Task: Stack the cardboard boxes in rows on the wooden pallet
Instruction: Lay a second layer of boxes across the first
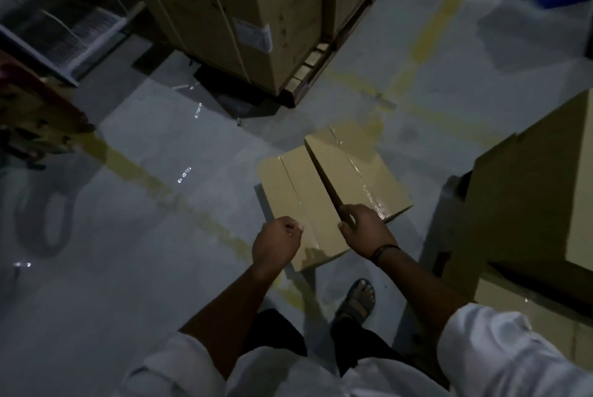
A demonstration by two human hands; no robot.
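White rolled-up shirt sleeves (500, 348) cover both upper arms. A thin dark wristband (385, 250) sits behind the right hand (369, 230). Below are dark trousers (279, 329) and a grey strapped sandal (356, 302).

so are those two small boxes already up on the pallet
No, the left box and the right box are down on the grey floor, apart from the wooden pallet that carries the tall cartons.

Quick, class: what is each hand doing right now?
Left hand: fingers curled above the left box; grip cannot be told.
Right hand: grips the right box at its near corner.
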